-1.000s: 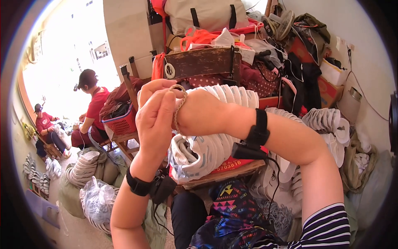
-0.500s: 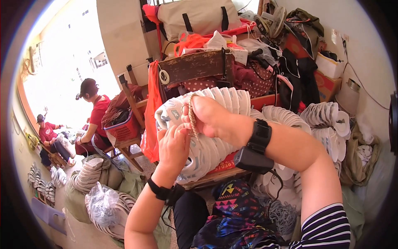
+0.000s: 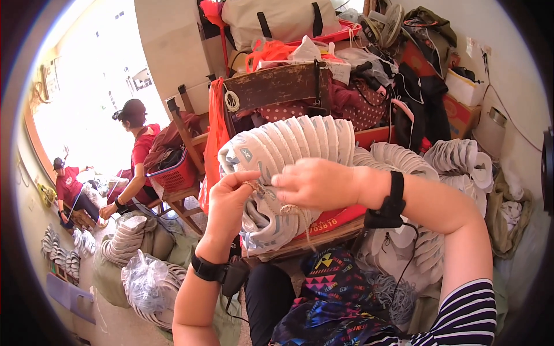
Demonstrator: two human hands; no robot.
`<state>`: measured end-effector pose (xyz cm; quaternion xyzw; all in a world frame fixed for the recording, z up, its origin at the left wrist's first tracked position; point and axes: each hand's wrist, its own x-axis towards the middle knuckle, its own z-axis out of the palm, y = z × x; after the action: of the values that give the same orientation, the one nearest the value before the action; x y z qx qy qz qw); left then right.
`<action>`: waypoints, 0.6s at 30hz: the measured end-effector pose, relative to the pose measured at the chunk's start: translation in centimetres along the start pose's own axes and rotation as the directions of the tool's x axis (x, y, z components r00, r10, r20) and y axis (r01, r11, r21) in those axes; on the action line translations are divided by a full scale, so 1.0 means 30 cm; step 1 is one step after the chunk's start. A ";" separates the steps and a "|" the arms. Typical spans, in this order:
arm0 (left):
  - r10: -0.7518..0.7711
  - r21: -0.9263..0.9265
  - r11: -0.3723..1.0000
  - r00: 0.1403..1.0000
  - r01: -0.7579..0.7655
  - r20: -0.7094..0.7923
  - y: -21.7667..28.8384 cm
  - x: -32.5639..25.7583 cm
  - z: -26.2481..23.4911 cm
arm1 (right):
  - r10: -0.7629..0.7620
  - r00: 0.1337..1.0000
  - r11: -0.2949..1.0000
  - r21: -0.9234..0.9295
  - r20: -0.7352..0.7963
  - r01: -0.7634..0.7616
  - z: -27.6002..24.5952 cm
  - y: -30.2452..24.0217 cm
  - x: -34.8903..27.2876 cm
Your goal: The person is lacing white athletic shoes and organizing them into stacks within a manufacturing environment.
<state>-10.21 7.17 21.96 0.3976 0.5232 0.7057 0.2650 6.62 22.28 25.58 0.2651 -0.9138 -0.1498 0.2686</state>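
- Cluttered workroom; bright doorway far left, two people in red shirts [image 3: 140, 151] seated there.
- Left hand [image 3: 229, 202] and right hand [image 3: 314, 183] both pinch a thin cord [image 3: 254, 187] at mid-frame.
- The cord wraps a curved stack of white shoe uppers [image 3: 288, 151] on the bench [image 3: 323, 239].
- Stack judged light, soft, springy; best gripped at the cord.
- Red box [image 3: 332, 219] beneath; clear bagged bundle [image 3: 141, 282] near left.

Both the left hand [image 3: 228, 205] and the right hand [image 3: 314, 183] work tight against a curved stack of white shoe uppers [image 3: 285, 153], which blocks the way forward. Behind it a dark wooden chair back [image 3: 277, 86] and heaped bags [image 3: 352, 101] close off the far side. More white stacks [image 3: 456, 158] crowd the right, while open floor [image 3: 115, 323] lies lower left beside a bagged bundle [image 3: 141, 282].
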 end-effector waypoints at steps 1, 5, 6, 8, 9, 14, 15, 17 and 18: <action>-0.001 0.002 1.000 1.000 0.001 0.002 -0.013 0.004 -0.005 | 0.062 0.997 0.997 -0.053 -0.039 -0.064 0.012 0.019 0.002; 0.363 0.518 0.795 0.932 -0.316 0.011 -0.017 0.006 -0.006 | 0.303 0.947 0.946 0.155 -0.110 -0.285 0.042 0.068 0.068; 0.573 0.800 0.401 0.804 -0.446 0.161 -0.007 0.008 -0.002 | 0.378 0.918 0.903 0.267 -0.119 -0.337 0.055 0.081 0.086; 0.659 0.825 0.243 0.711 -0.509 0.245 -0.016 0.024 -0.010 | 0.424 0.905 0.860 0.324 -0.025 -0.394 0.079 0.098 0.128; 0.720 0.831 0.076 0.607 -0.551 0.337 -0.023 0.030 -0.019 | 0.431 0.902 0.855 0.319 0.002 -0.409 0.090 0.100 0.152; 0.732 0.878 0.007 0.600 -0.479 0.322 -0.051 0.054 -0.057 | 0.481 0.876 0.809 0.390 -0.011 -0.440 0.153 0.136 0.209; 0.726 0.881 0.018 0.612 -0.472 0.313 -0.049 0.051 -0.054 | 0.483 0.876 0.807 0.395 -0.013 -0.439 0.163 0.142 0.213; 0.720 0.886 0.028 0.624 -0.464 0.304 -0.048 0.054 -0.056 | 0.483 0.876 0.805 0.401 -0.016 -0.437 0.181 0.149 0.226; 0.736 0.886 -0.035 0.588 -0.462 0.336 -0.051 0.062 -0.067 | 0.477 0.879 0.812 0.389 -0.013 -0.435 0.190 0.148 0.235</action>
<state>-12.97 8.06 20.75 0.5678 0.6184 0.3478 -0.4174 -3.46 22.68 25.71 0.0920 -0.9458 0.1108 0.2911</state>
